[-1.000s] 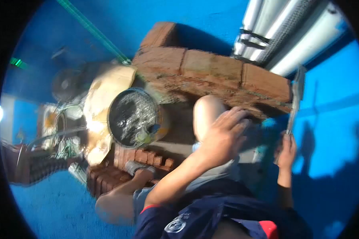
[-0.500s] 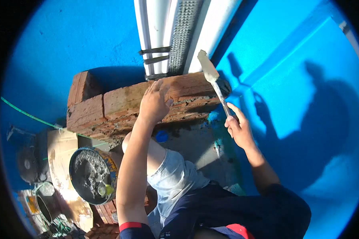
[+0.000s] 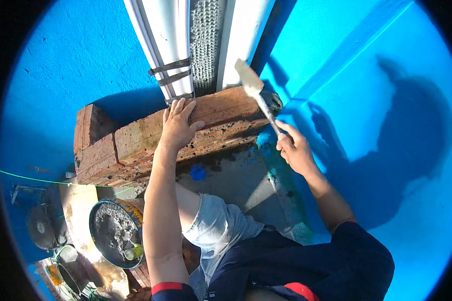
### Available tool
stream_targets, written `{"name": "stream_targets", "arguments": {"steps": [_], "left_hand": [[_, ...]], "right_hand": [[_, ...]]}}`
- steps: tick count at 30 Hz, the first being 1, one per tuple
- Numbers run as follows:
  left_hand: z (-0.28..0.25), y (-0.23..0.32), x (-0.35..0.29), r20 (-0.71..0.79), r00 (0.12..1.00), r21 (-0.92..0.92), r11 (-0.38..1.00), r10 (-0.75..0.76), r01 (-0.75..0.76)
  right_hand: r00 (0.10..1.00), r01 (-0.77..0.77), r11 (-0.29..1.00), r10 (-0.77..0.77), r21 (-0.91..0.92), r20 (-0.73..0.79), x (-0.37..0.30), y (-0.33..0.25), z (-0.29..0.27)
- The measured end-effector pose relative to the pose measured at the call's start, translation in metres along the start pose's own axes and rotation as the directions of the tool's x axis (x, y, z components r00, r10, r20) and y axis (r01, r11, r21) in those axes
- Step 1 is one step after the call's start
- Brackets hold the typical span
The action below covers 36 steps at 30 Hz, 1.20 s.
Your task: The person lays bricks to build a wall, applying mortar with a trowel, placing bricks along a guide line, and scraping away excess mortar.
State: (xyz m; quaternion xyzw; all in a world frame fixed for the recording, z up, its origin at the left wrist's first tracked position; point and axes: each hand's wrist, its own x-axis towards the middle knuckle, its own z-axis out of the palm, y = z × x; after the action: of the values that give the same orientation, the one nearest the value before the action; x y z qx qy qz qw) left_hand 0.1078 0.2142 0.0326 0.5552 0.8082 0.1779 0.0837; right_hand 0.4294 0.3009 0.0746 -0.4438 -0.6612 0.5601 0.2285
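My left hand [image 3: 178, 124] lies on the top brick of a low red brick wall [image 3: 140, 133], its fingers stretched and the thumb apart. In my right hand [image 3: 293, 146] is the handle of a trowel [image 3: 249, 79]. The trowel's mortar-smeared blade points up and to the left, over the wall's right end and in front of a white pipe [image 3: 247, 37]. Mortar shows in the joints of the wall's near side. At its left end one brick [image 3: 87, 128] sits crosswise.
A bucket [image 3: 96, 240] of grey mortar, with a yellow-green object inside, stands at the lower left beside cardboard [image 3: 78, 203]. A green string [image 3: 40, 179] runs toward the wall. Grey mesh [image 3: 204, 47] stands between white uprights. Blue walls enclose the corner.
My left hand has come down onto the brick with its fingers more spread. My right hand and the trowel have shifted slightly left. The whole view has turned a little.
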Motion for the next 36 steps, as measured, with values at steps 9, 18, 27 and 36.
{"name": "stream_targets", "arguments": {"steps": [9, 18, 27, 36], "left_hand": [[-0.003, 0.005, 0.000, -0.013, 1.000, 0.007, 1.000, 0.012, -0.012], [-0.001, 0.004, 0.004, -0.048, 0.998, -0.052, 0.997, 0.052, -0.054], [-0.011, -0.014, -0.049, -0.486, 0.835, -0.428, 0.903, -0.258, 0.030], [0.016, 0.017, -0.072, -0.319, 0.928, 0.079, 0.981, 0.193, -0.177]], "right_hand": [[0.951, 0.301, 0.923, -0.309, -0.239, 0.004, 0.000, 0.017, 0.010], [0.947, 0.317, 0.898, -0.318, -0.305, 0.049, 0.008, 0.022, 0.012], [0.994, 0.057, 0.998, -0.057, 0.006, 0.093, 0.004, -0.001, 0.007], [0.985, 0.156, 0.972, -0.142, -0.177, 0.094, 0.020, 0.009, 0.042]]}}
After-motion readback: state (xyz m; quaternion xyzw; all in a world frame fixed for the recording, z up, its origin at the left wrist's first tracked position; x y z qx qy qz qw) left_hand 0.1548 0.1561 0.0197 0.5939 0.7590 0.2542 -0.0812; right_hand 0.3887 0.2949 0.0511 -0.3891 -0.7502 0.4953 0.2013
